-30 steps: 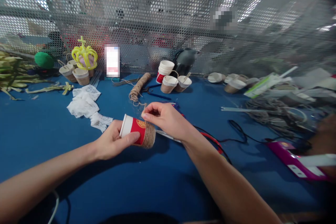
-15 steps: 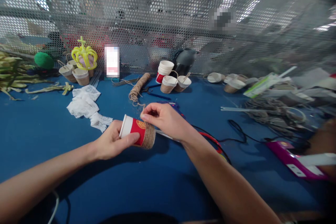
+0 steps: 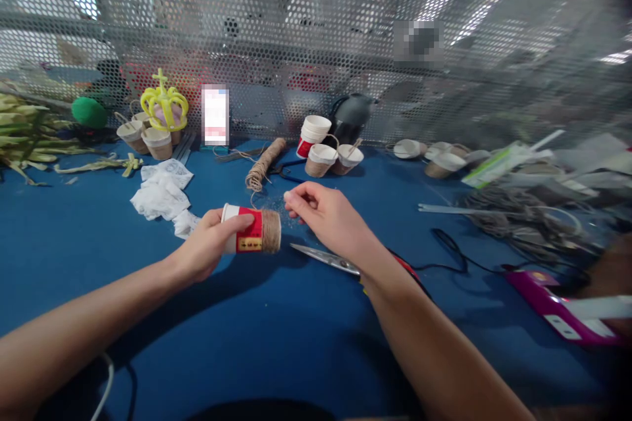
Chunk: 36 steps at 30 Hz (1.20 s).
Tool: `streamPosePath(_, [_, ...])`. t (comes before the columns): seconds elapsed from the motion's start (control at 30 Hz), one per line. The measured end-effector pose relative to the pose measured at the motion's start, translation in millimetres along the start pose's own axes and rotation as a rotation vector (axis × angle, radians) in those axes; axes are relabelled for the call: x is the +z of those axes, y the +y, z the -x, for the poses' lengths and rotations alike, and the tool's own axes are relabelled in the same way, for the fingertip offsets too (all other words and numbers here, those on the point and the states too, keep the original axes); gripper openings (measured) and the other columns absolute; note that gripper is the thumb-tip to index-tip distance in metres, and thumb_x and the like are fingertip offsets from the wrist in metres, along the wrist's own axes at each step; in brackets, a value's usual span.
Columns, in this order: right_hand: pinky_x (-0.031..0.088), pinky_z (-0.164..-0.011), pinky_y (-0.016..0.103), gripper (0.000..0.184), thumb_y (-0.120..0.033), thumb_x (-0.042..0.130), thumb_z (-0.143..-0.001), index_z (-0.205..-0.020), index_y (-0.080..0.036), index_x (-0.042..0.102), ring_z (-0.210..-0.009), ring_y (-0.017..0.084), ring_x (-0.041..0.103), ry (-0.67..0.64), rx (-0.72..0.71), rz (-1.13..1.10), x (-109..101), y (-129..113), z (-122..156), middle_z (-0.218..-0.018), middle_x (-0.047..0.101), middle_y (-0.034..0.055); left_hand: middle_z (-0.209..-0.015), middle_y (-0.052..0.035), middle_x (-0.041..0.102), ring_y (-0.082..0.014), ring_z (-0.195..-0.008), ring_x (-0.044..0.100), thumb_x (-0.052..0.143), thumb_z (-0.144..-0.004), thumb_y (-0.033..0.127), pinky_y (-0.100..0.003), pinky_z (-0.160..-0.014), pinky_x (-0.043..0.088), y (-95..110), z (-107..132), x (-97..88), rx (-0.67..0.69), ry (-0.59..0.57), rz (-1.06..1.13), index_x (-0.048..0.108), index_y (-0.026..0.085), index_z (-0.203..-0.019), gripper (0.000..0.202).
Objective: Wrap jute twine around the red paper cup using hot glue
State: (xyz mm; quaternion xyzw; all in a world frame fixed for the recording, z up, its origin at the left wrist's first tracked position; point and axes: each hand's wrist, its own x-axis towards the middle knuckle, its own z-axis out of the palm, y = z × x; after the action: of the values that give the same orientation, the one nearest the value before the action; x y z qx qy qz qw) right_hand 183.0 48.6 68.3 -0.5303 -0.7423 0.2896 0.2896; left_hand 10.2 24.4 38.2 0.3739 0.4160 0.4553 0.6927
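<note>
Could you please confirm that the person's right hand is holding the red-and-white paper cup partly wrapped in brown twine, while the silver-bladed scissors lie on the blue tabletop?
The hand is wrong: the head view shows the person's left hand holding the red-and-white paper cup partly wrapped in brown twine. The silver-bladed scissors do lie on the blue tabletop.

My L hand (image 3: 206, 245) & R hand (image 3: 323, 214) are both bare, w/ slim fingers (image 3: 233, 226). L forearm (image 3: 106, 302) & R forearm (image 3: 419, 329) bare too: narrow at wrists (image 3: 364, 253), widening farther up, smooth outlines, approx. same build.
</note>
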Motion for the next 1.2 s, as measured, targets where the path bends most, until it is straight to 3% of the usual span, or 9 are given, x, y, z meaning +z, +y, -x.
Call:
streamPosePath(0.13, [0.046, -0.061, 0.027, 0.014, -0.032, 0.051, -0.078, -0.08, -0.018, 0.051, -0.068, 0.014, 0.057, -0.039, -0.055, -0.025, 2.0, -13.5, 14.9, -0.077, 0.061, 0.0034, -0.059, -0.0048, 0.064, -0.0104, -0.05, 0.055, 0.059, -0.068, 0.021, -0.019, -0.05, 0.043, 0.2, -5.5, 1.7, -0.069, 0.064, 0.053, 0.063, 0.006, -0.074, 0.017])
streamPosePath(0.47, [0.045, -0.063, 0.03, 0.012, -0.021, 0.051, -0.072, -0.08, -0.02, 0.041, -0.068, 0.015, 0.054, 0.039, -0.097, 0.086, 27.1, -12.4, 25.6, -0.081, 0.055, 0.004, -0.075, -0.0086, 0.069, -0.0128, -0.062, 0.06, 0.056, -0.071, 0.021, -0.02, -0.058, 0.044, -2.8, -1.0, 3.3, 0.005, 0.049, 0.04, 0.065, 0.006, -0.088, 0.024])
streamPosePath(0.77, [0.044, -0.06, 0.029, 0.012, -0.019, 0.05, -0.071, -0.076, -0.02, 0.04, -0.064, 0.015, 0.053, 0.08, -0.091, 0.094, 28.3, -14.4, 26.7, -0.076, 0.054, 0.0034, -0.078, -0.0067, 0.069, -0.0151, -0.071, 0.061, 0.058, -0.072, 0.025, -0.024, -0.071, 0.045, -6.8, 1.1, 2.6, 0.083, 0.002, -0.009, 0.065, 0.008, -0.091, 0.026])
streamPosePath(1.2, [0.043, -0.059, 0.028, 0.013, -0.015, 0.05, -0.069, -0.072, -0.02, 0.039, -0.063, 0.014, 0.051, 0.11, -0.104, 0.101, 31.6, -10.9, 26.1, -0.073, 0.052, 0.0016, -0.083, -0.0102, 0.069, -0.0191, -0.076, 0.062, 0.059, -0.071, 0.03, -0.027, -0.072, 0.045, -10.1, -0.6, 1.3, 0.096, 0.006, -0.064, 0.064, 0.006, -0.097, 0.035])
